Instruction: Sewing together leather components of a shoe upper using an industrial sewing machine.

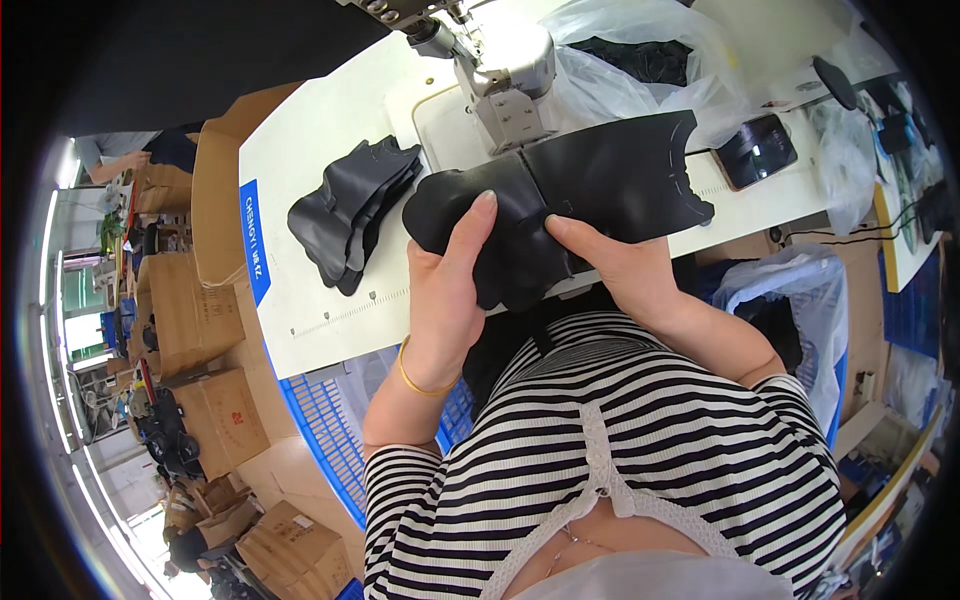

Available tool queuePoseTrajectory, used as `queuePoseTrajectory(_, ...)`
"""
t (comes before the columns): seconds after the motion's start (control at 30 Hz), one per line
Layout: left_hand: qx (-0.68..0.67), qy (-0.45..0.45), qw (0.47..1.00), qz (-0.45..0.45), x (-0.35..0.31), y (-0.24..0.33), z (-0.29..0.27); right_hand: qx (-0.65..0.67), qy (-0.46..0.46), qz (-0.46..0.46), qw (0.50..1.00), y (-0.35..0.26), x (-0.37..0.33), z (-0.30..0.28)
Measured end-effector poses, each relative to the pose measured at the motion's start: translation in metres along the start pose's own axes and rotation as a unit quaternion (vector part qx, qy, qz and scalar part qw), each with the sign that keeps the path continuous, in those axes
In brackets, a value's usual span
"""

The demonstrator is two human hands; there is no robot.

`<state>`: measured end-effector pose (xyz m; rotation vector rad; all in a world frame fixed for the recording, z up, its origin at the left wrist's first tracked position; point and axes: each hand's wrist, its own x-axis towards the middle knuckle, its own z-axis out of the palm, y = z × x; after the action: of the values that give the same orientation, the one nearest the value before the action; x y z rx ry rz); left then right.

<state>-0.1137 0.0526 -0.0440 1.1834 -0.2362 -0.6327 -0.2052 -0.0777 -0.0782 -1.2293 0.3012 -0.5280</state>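
Both hands grip a black leather-like piece (610,170) with a seam running across its middle and small notches along its right end. My left hand (450,270) holds the rounded left part, thumb pressed on top and fingers hidden beneath. Close to the seam, my right hand (620,255) pinches the near edge with its thumb on the surface. Just beyond the piece stands the head of a sewing machine (505,95). To the left, a stack of similar black cut pieces (355,210) lies on the white table (300,335).
A phone (755,152) lies on the table at the right. Clear plastic bags (640,75) with black material sit behind the machine. Below the table are a blue basket (325,440) and a bag-lined bin (800,290). Cardboard boxes (220,425) stand at the left.
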Motion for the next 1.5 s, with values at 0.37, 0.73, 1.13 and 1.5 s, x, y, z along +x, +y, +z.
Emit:
queuePoseTrajectory(0.37,0.091,0.003,0.995,0.035,0.002,-0.002,0.005,0.001,0.008,-0.002,1.0,0.004,-0.006,0.001)
queuePoseTrajectory(0.73,0.09,-0.001,0.996,0.028,0.005,-0.003,0.007,0.011,0.025,-0.024,0.999,0.007,-0.002,0.004)
queuePoseTrajectory(1.13,0.032,0.029,0.999,0.014,0.003,-0.007,0.005,0.01,0.026,-0.022,0.999,0.008,-0.002,0.003)
queuePoseTrajectory(1.5,0.078,-0.016,0.996,0.042,0.012,-0.006,0.001,0.012,0.03,-0.047,0.998,0.009,0.002,0.003)
